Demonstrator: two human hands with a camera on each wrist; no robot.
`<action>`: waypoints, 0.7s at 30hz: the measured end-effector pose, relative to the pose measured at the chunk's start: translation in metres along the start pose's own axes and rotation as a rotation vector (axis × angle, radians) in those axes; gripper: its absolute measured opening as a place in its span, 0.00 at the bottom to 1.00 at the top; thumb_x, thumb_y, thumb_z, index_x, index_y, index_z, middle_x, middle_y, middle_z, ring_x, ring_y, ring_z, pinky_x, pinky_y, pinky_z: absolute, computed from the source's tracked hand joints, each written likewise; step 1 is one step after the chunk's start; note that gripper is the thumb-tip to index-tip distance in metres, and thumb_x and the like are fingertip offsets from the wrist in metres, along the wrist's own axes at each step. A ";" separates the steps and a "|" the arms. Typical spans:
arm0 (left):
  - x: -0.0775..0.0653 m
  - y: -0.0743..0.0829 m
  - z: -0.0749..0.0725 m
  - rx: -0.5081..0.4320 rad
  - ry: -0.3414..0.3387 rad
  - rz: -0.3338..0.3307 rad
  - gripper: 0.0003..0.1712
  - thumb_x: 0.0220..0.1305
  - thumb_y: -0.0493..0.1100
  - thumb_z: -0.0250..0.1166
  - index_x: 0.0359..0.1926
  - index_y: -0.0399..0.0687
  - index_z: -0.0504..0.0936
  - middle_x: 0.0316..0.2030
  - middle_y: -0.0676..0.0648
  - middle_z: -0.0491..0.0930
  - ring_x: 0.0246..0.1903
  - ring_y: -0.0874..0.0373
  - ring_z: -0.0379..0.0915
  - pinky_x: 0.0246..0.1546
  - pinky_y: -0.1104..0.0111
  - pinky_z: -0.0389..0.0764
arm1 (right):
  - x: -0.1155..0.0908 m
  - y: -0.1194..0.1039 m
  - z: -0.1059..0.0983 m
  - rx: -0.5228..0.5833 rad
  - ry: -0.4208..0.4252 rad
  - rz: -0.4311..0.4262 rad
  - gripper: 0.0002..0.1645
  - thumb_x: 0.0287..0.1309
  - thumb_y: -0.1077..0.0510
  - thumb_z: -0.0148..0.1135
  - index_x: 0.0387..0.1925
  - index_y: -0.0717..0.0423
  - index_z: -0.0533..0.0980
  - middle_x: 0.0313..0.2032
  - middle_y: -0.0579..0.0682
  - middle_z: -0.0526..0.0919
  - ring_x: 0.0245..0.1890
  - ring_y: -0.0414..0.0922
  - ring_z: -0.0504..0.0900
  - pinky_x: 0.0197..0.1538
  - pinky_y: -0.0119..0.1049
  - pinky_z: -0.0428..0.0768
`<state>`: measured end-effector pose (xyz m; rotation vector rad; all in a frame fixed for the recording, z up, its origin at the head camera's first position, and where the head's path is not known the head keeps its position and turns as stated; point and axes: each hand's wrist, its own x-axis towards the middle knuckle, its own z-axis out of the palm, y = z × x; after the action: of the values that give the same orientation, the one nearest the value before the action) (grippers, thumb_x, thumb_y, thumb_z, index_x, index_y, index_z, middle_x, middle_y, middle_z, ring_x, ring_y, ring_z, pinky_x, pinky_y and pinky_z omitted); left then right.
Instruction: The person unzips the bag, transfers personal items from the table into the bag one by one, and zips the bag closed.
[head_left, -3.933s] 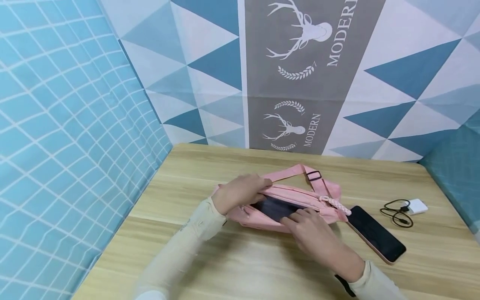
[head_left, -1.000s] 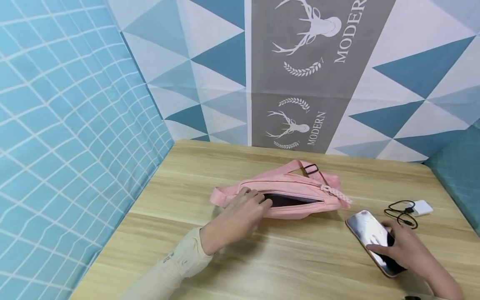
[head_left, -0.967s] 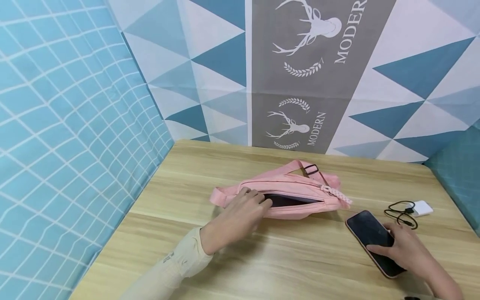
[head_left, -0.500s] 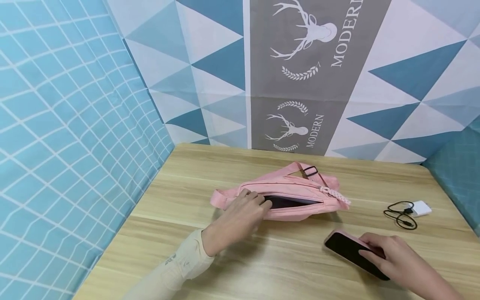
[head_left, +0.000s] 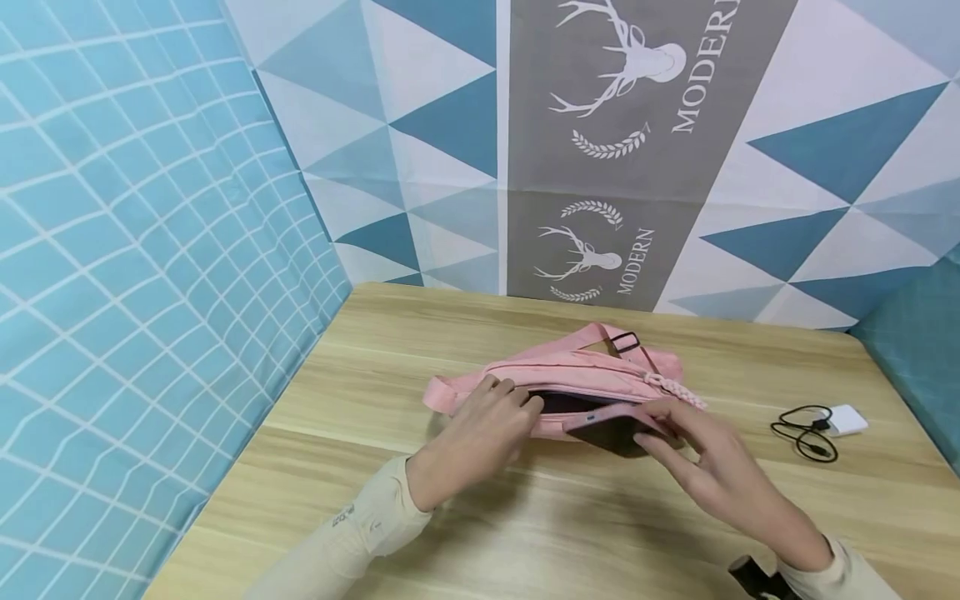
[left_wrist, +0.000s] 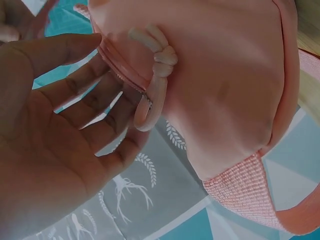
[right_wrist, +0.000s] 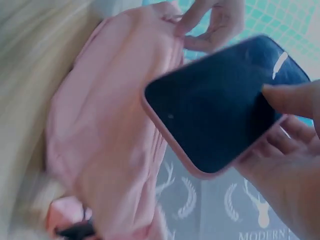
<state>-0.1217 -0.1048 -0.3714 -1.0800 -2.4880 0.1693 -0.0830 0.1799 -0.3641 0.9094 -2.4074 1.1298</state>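
Observation:
A pink waist bag (head_left: 555,367) lies on the table with its zipped mouth gaping, showing a dark inside. My left hand (head_left: 476,433) pinches the near edge of that mouth at its left end. In the left wrist view, the thumb and fingers of that hand (left_wrist: 65,115) meet the zipper edge beside a knotted cord pull (left_wrist: 162,62). My right hand (head_left: 716,462) holds a smartphone (head_left: 611,433) in a pink case, thumb on the screen and fingers beneath. The phone (right_wrist: 215,105) is tilted, its leading end over the bag's front edge near the opening.
A white charger block (head_left: 847,419) with a coiled black cable (head_left: 802,442) sits at the right of the wooden table (head_left: 360,358). The bag's strap and buckle (head_left: 624,342) lie behind it. A patterned curtain (head_left: 442,167) stands along the table's back edge.
My right hand has left the bag's edge, taken hold of the smartphone on the table, lifted it and carried it left to the bag. My left hand has stayed at the opening.

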 end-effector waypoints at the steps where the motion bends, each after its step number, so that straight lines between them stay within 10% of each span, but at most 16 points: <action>1: 0.000 0.000 0.000 0.003 0.003 -0.005 0.06 0.55 0.39 0.68 0.31 0.52 0.78 0.29 0.53 0.80 0.29 0.55 0.74 0.33 0.65 0.71 | 0.006 0.000 0.002 0.022 0.017 -0.014 0.26 0.52 0.74 0.69 0.47 0.46 0.78 0.36 0.39 0.79 0.31 0.33 0.74 0.32 0.23 0.73; 10: 0.001 -0.001 0.000 0.027 -0.005 0.006 0.07 0.52 0.40 0.69 0.33 0.53 0.80 0.31 0.53 0.81 0.29 0.55 0.73 0.34 0.65 0.71 | 0.049 0.004 0.032 0.354 0.086 -0.001 0.19 0.57 0.80 0.59 0.47 0.61 0.73 0.43 0.51 0.76 0.42 0.42 0.79 0.42 0.29 0.81; 21: 0.001 -0.006 0.001 0.065 -0.024 0.062 0.10 0.55 0.40 0.69 0.39 0.56 0.83 0.37 0.55 0.84 0.39 0.56 0.79 0.39 0.65 0.73 | 0.053 0.027 0.061 0.156 0.033 0.035 0.14 0.61 0.68 0.65 0.46 0.54 0.75 0.40 0.47 0.82 0.32 0.39 0.81 0.30 0.30 0.77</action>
<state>-0.1265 -0.1086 -0.3701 -1.1347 -2.4536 0.2803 -0.1417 0.1241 -0.3897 0.8911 -2.3438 1.3502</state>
